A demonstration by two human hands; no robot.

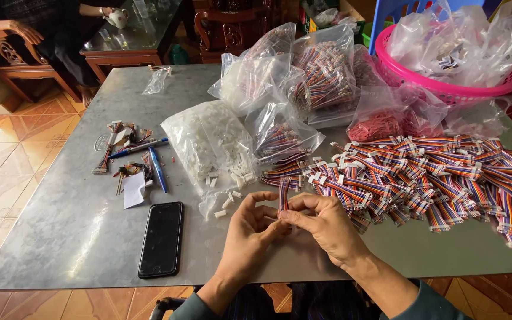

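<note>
Grey metal tabletop [60,225] was crowded. Left hand [250,228] and right hand [324,225] together pinched one multicoloured ribbon cable [284,198]. Loose small white plastic connectors [227,201] nearby risked being knocked off.

A black phone [161,239], blue pens [157,169] and a pink basket [445,89] sit idle.

There is 1 view, from a camera on the person's head. It looks steeply down and forward over the grey metal counter [60,237] from its near edge. The person's forearms enter from the bottom of the frame and lie closest to the lens. The counter's far edge, the tiled floor and dark wooden furniture [226,29] fill the top.
</note>
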